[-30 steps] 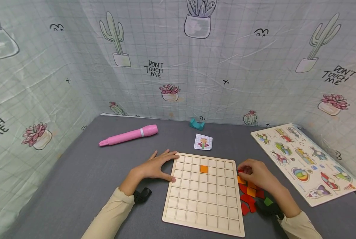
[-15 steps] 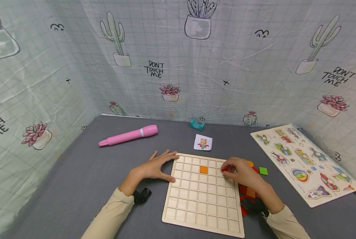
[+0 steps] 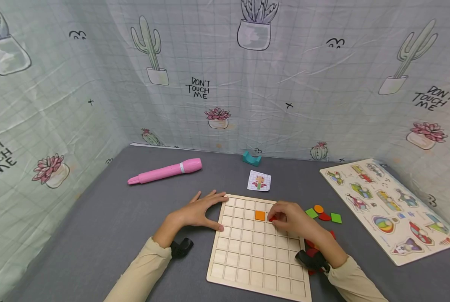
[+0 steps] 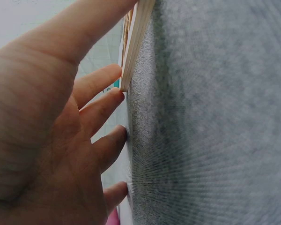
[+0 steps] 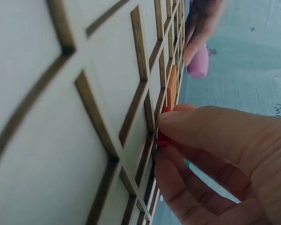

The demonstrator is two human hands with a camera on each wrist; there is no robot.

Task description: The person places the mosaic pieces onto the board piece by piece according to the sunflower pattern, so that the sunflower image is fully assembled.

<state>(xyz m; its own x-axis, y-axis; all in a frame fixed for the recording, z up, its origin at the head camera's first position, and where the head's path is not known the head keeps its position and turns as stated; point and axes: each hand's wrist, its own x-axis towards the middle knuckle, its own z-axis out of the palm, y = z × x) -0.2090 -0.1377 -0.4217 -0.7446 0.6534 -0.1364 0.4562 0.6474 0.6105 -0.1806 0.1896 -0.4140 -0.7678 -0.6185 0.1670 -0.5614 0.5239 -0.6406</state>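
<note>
A pale wooden grid board (image 3: 244,251) lies on the grey table, with an orange square tile (image 3: 260,215) in one of its upper cells. My left hand (image 3: 194,213) rests at the board's upper left corner, thumb and fingers spread along its edge; in the left wrist view the fingertips (image 4: 113,74) touch the rim. Between thumb and fingers, my right hand (image 3: 294,220) pinches a small red tile (image 3: 272,218) just right of the orange one. The right wrist view has this red tile (image 5: 164,136) at the board's surface, its shape mostly covered by the fingers.
Right of the board lie loose green (image 3: 336,218), orange (image 3: 318,209) and red tiles (image 3: 325,217), some under the right wrist. A picture card (image 3: 259,180), a teal holder (image 3: 252,158) and a pink pen-shaped object (image 3: 165,171) lie behind. A picture puzzle board (image 3: 391,209) lies far right.
My right hand has moved left from the loose tiles onto the board, carrying the red tile to beside the orange one. The left hand has stayed at the board's corner.
</note>
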